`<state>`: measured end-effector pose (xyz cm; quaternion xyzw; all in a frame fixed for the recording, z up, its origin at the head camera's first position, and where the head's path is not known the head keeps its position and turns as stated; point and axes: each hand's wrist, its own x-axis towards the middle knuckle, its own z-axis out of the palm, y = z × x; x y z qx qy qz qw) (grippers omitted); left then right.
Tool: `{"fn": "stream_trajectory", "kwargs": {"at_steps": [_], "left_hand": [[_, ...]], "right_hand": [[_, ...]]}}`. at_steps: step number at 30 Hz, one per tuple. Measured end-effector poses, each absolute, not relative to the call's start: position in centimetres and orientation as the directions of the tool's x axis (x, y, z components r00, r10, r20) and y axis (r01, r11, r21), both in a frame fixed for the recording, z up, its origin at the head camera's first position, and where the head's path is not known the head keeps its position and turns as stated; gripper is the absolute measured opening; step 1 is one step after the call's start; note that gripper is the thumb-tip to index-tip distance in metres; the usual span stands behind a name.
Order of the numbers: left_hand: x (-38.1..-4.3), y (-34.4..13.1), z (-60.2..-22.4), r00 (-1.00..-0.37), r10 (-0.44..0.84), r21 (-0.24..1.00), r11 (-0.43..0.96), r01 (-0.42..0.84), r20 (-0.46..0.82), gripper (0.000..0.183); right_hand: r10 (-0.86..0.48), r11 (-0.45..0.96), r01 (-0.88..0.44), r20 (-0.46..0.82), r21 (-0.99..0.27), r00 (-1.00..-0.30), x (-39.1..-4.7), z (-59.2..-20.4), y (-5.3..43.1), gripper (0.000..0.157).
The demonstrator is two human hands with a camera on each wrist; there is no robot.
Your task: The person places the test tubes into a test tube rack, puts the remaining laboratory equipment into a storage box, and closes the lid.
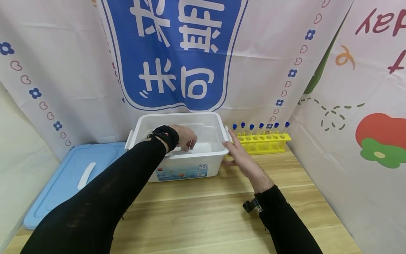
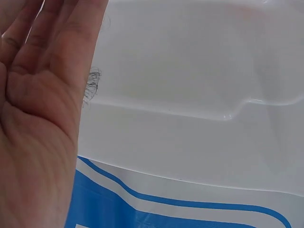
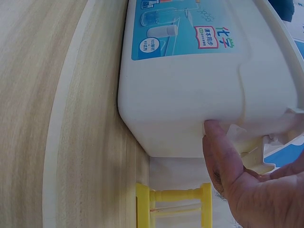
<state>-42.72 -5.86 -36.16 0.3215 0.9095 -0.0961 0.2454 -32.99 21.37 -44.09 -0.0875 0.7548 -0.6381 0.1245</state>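
A white plastic storage bin (image 1: 207, 163) stands on the table against the backdrop, a blue printed label (image 3: 183, 29) on its front. My left hand (image 1: 185, 137) reaches down inside it, fingers bent and pointing toward the bottom. A thin pale outline shows at the fingertips; I cannot tell whether it is a held thing. In the left wrist view the palm is beside the bin's inner wall (image 2: 190, 61), with the fingertips cut off. At the bin's right end, my right hand (image 1: 242, 158) rests spread against the rim and side, one straight finger (image 3: 223, 149) touching the outer wall.
A yellow test tube rack (image 1: 261, 143) holding several blue-capped tubes stands right of the bin, just beyond the right hand. Left of it lies a light blue lid (image 1: 68, 169) with a white grip strip, partly under the left sleeve. Fabric walls enclose the wooden table (image 1: 196, 218).
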Motion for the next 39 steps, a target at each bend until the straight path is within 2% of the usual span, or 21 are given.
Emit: {"fn": "stream_trajectory", "kwargs": {"at_steps": [7,11,18,23,32,39], "left_hand": [[-42.4,-6.6,-35.5,-0.66,0.559,-0.008,0.76,0.65,-0.503,0.026],[-41.4,-7.0,-34.0,-0.676,0.567,0.009,0.769,0.639,-0.47,0.025],[-41.2,-7.9,-32.3,-0.702,0.562,0.051,0.795,0.605,-0.438,0.024],[-39.9,-9.1,-30.7,-0.717,0.587,0.066,0.789,0.611,-0.376,0.025],[-37.2,-11.7,-28.2,-0.788,0.557,0.055,0.824,0.564,-0.262,0.03],[-36.5,-14.6,-27.7,-0.795,0.579,0.059,0.813,0.579,-0.179,0.031]], "right_hand": [[-0.309,0.166,0.009,-0.06,-0.986,-0.949,-33.4,-44.5,21.5,0.083],[-0.34,0.154,-0.028,-0.027,-0.988,-0.94,-34.5,-45.8,22.2,0.086],[-0.306,0.165,0.022,-0.072,-0.986,-0.949,-33.2,-44.1,21.5,0.082],[-0.306,0.162,0.02,-0.07,-0.987,-0.949,-33.1,-44.1,21.4,0.082],[-0.304,0.174,0.017,-0.07,-0.985,-0.95,-33.1,-44.2,21.5,0.082],[-0.305,0.176,0.025,-0.079,-0.984,-0.949,-33.1,-44.1,21.5,0.082]]}}
